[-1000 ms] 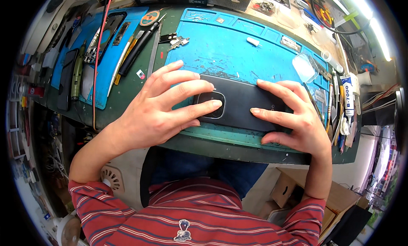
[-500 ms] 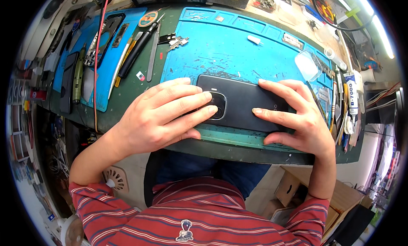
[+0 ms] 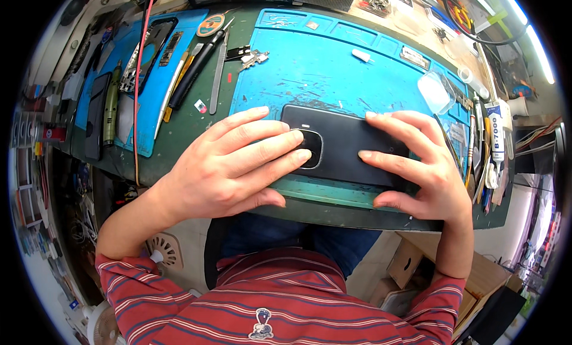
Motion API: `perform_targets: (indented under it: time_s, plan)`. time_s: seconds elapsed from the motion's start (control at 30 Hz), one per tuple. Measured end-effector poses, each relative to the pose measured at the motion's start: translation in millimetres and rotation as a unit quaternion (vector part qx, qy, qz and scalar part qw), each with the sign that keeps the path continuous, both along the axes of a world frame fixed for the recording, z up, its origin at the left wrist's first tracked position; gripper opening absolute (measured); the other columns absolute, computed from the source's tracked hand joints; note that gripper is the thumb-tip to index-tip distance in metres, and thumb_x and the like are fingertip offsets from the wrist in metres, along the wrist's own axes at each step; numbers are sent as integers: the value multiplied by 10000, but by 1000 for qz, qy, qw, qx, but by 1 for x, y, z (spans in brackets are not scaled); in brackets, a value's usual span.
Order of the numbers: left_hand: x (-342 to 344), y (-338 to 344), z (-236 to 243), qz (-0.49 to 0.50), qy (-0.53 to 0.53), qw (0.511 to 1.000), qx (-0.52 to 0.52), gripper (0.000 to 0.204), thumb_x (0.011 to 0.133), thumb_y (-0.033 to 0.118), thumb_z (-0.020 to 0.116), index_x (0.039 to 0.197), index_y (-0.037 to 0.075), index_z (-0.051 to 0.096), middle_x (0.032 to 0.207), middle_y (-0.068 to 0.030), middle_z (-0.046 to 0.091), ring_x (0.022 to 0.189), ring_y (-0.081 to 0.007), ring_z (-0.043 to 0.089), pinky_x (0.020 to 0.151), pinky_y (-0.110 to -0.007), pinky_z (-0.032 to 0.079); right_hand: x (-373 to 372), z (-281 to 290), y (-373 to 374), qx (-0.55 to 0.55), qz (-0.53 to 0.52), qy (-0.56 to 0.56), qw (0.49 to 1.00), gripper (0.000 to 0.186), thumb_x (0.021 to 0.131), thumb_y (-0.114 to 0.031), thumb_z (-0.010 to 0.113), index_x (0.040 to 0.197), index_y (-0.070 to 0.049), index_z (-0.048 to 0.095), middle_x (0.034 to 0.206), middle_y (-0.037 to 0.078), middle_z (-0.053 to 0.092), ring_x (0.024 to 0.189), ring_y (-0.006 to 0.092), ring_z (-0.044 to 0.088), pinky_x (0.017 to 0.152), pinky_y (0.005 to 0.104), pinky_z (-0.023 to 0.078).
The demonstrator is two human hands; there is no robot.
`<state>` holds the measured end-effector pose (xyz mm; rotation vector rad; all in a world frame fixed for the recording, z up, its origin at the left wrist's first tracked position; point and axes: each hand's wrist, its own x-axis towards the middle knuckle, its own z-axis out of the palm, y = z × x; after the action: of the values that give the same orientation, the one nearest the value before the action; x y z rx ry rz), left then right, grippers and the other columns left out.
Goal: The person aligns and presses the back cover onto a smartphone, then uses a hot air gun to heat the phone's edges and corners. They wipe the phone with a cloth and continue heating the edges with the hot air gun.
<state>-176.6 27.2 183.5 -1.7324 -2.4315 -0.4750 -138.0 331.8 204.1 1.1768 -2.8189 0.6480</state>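
A black smartphone lies back side up along the near part of the blue work mat. Its rounded camera block is at the left end. My left hand rests from the left, fingers stretched out, with two fingertips on the camera block; its thumb lies apart from the phone, over the near edge of the mat. Over the phone's right end is my right hand, with fingers spread on the back and far edge. The right thumb sits just below the near long edge. The phone's right end is partly hidden beneath that hand.
Tweezers, a black pen-like tool and a solder spool lie left of the mat. Beyond them a second blue mat bears phone parts. A clear plastic box and a glue tube are at the right.
The left thumb has moved slightly nearer to me, away from the phone's edge. Both hands stay over the phone. The whole view has shifted a little.
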Motion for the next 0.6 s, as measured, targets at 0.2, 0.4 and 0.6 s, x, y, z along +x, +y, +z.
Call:
perform_targets:
  time_s: [0.2,0.4,0.6]
  plan:
    - [4,-2,-1,9,-12,1000,7,571,821,498,590,1172,49,627,1226,-111,577,1141,-276,542,1004,-463,419,9,3,-39,45,54,42,997,614,790,-478,597,1191,-13,582,1284,110,547,1162,257,521,983,426,391]
    - [6,-2,1,12,-28,999,19,585,810,504,606,1159,35,625,1238,-135,568,1136,-297,548,994,-473,428,15,-6,-46,51,31,91,994,637,773,-486,600,1210,-23,575,1279,103,542,1158,245,502,981,419,379]
    - [0,12,11,-5,-5,999,38,534,805,452,637,1119,20,632,1170,-153,601,1087,-319,583,941,-447,477,59,-13,-49,34,-97,117,988,551,799,-426,627,1216,-68,583,1260,79,551,1093,222,520,919,387,383]
